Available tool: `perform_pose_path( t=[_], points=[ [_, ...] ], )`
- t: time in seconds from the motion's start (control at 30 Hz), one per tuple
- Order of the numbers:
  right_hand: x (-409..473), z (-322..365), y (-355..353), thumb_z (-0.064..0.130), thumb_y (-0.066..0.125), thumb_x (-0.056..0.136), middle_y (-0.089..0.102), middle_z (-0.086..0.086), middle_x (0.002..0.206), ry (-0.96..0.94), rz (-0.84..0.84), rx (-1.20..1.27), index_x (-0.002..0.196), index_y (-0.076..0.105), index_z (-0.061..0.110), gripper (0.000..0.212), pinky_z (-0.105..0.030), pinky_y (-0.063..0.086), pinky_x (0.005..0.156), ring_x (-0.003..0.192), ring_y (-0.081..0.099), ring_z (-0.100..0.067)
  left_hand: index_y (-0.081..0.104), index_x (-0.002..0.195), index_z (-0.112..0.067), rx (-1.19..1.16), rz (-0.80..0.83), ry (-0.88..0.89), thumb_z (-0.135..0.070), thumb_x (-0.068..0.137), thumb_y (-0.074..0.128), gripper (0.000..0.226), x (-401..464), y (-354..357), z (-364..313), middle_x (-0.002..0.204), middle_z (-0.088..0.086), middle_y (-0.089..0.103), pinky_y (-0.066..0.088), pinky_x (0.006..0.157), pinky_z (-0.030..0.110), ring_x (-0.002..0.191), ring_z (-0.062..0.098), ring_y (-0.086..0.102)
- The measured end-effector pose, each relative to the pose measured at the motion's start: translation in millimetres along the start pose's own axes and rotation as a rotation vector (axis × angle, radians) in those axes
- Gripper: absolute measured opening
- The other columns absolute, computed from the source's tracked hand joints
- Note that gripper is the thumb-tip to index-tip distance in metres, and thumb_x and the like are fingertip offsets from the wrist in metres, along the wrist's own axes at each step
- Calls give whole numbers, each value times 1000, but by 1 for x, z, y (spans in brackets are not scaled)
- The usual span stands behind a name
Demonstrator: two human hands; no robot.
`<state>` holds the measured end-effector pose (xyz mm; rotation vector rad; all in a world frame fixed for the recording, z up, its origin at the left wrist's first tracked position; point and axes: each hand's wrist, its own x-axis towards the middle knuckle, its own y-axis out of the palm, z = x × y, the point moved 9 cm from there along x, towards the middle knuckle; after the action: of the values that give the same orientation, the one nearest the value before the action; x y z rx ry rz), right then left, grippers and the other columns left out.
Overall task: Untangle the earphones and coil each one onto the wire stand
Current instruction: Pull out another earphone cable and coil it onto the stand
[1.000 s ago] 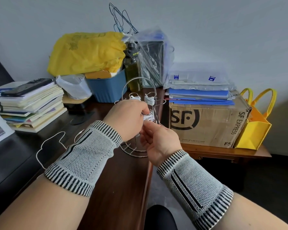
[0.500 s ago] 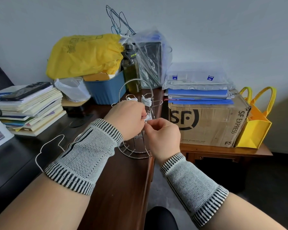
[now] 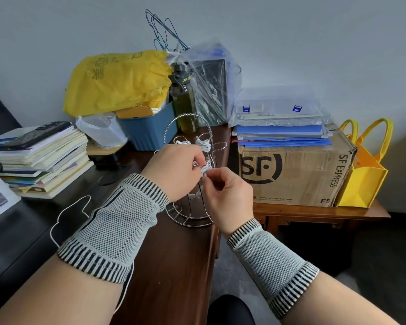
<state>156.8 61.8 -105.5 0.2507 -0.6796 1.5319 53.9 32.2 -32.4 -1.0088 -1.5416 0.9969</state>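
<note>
**Hands close in on the stand**

Your right hand (image 3: 230, 195) has risen to meet your left hand (image 3: 174, 171) at the stand (image 3: 190, 214). Both pinch the white earphone cord (image 3: 206, 166) at a hook. Two coils (image 3: 204, 144) hang above; another cord (image 3: 66, 212) trails across the surface (image 3: 174, 266).

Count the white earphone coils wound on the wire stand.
3 on the wire stand: upper left coil, upper right coil, lower coil at the fingers. Hands may hide more.
</note>
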Motion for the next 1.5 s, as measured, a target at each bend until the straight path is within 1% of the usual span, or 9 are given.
perform_pose_path(
  t=[0.2,0.43,0.6,0.87,1.0,1.13,1.2,1.3,1.5],
  points=[
    [0,-1,-1,17,68,87,59,16,74,-27,-12,26,90,71,15,4,-7,47,66,67,58,0,70,111,-25,21,4,-26,-23,92,59,22,4,3,0,109,-2,70,51,94,34,103,16,62],
    [2,-8,-2,19,70,86,56,24,69,34,-12,88,86,70,19,1,-2,44,66,66,57,12,75,100,-21,73,24,-9,-22,91,58,19,7,4,-4,101,0,71,50,89,33,97,19,62],
    [6,-14,-3,21,73,83,59,22,62,147,-12,188,70,61,34,22,-6,47,62,66,59,9,72,103,-25,63,18,-17,-30,91,61,17,8,7,0,98,-3,70,49,81,29,92,16,62],
    [-3,-18,7,12,72,82,60,12,69,193,52,283,82,56,33,27,-14,49,67,65,57,0,70,100,-28,51,20,-26,-30,91,62,13,9,9,3,99,-3,69,47,78,28,90,15,61],
    [-2,-23,10,10,72,82,63,10,67,260,46,339,84,64,24,17,-26,55,71,63,59,-2,71,101,-27,30,27,-27,-30,91,62,14,9,8,5,98,-4,69,47,78,27,89,15,60],
    [-6,-36,17,2,74,80,69,-18,79,476,52,626,84,70,11,11,-48,56,74,66,63,-29,71,102,-28,13,40,-26,-30,91,62,14,9,9,6,100,-4,69,48,78,26,91,15,61],
    [-7,-40,18,-1,75,78,66,-18,76,547,50,707,83,71,6,9,-45,57,71,66,60,-27,70,100,-30,-6,41,-34,-30,91,63,12,9,10,8,98,-5,69,47,75,25,88,14,61],
    [-8,-40,19,-4,73,78,65,-10,69,594,59,784,81,70,4,9,-29,56,62,62,60,-19,69,99,-32,-19,48,-36,-31,90,64,11,9,12,9,96,-5,68,47,73,25,85,14,61],
    [0,-41,19,1,76,77,70,-10,72,575,103,647,76,72,9,9,-37,57,73,66,64,-19,59,88,-38,-29,50,-21,-29,91,63,11,8,10,8,95,-8,65,51,82,29,91,13,62]
  ],
)
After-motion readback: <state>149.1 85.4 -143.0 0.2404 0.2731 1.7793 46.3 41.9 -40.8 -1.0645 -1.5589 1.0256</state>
